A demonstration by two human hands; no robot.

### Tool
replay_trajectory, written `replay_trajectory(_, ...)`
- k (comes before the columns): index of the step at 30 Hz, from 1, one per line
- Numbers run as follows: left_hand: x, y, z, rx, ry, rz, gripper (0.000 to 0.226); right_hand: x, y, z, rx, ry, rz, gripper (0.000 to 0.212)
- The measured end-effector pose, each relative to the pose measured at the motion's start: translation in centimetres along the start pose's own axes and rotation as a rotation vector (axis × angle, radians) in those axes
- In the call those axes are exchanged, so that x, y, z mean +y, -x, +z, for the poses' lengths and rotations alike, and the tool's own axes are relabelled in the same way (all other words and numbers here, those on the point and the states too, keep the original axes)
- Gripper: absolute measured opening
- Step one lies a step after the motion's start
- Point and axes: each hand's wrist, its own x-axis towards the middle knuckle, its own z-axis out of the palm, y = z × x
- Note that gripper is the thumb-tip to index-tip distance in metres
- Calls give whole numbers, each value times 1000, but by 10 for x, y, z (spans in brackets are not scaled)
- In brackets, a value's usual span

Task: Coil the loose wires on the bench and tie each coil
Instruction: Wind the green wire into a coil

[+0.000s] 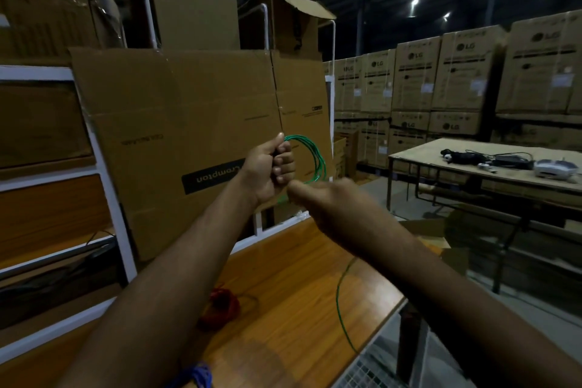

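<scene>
Green coil (310, 158) in left hand (270, 168)

Both forearms are bare right up to the edge of view, with no sleeve showing on either. The left hand (271, 167) and the right hand (327, 201) carry no gloves, and I see no rings or watch. The right one is blurred, so finer detail there is lost.

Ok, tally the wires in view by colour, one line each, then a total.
Green wire: 1, part coiled in the left hand, its tail trailing down across the bench past the blurred right hand
Red wire: 1, bundled on the bench
Blue wire: 1, only partly in view at the bottom edge
Total: 3
</scene>
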Motion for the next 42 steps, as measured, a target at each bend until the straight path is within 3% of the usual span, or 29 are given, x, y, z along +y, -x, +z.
replay_trajectory(3,-5,4,4,-13,-72,-10,36,24,-21,-4,301,-105,45,19)
replay_trajectory(6,-8,8,11,-13,-130,-21,38,43,-41,-8,408,-77,280,16)
replay_trajectory(11,-7,10,17,-61,-84,-58,44,65,-54,-8,281,-402,581,17)
replay_trajectory(18,-2,9,8,-165,19,-102,47,88,-50,0,268,-765,898,42)
replay_trajectory(24,14,6,-9,-205,110,-91,45,124,1,20,-163,-1287,844,43)
replay_trajectory(29,15,2,-19,-139,136,-60,50,131,56,53,-99,-1656,918,32)
replay_trajectory(31,13,0,-17,-112,151,-46,52,119,60,69,-75,-1566,999,29)
replay_trajectory(32,12,-2,-16,-101,156,-37,52,110,60,78,-77,-1391,1027,27)
replay_trajectory(35,12,-7,-14,-58,150,-13,52,76,58,96,-80,-561,965,15)
replay_trajectory(36,11,-9,-14,-43,146,-7,53,64,54,97,-54,-439,917,12)
replay_trajectory(40,10,-15,-15,9,141,15,52,24,36,79,93,-309,790,18)
replay_trajectory(42,8,-15,-14,22,141,13,50,9,30,64,50,-155,656,12)
